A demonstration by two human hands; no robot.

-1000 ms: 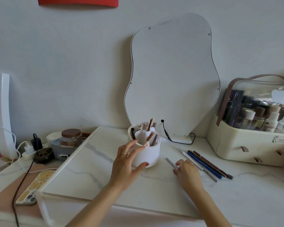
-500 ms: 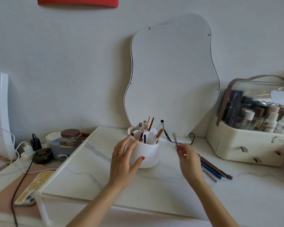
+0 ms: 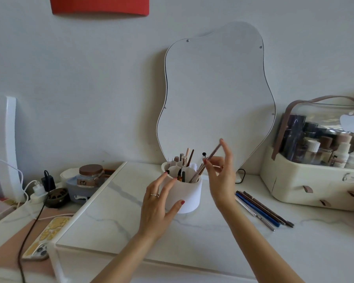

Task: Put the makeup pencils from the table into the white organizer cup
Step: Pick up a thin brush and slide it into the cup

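Observation:
The white organizer cup (image 3: 189, 196) stands mid-table with several pencils and brushes upright in its compartments. My left hand (image 3: 158, 205) cups its left side, thumb and fingers touching the wall. My right hand (image 3: 221, 176) is raised over the cup's right rim and pinches a thin silver-brown makeup pencil (image 3: 214, 152), tilted, its lower end pointing down into the cup. Several more makeup pencils (image 3: 262, 209), blue, brown and silver, lie side by side on the table to the right.
A wavy mirror (image 3: 215, 94) leans on the wall behind the cup, with a black cable at its foot. A cream cosmetics case (image 3: 307, 186) sits at the right. On the left are a jar (image 3: 90, 176), chargers and a phone (image 3: 47, 237).
My right hand picked a pencil off the table and lifted it over to the cup's rim. My left hand stayed on the cup, which has turned slightly.

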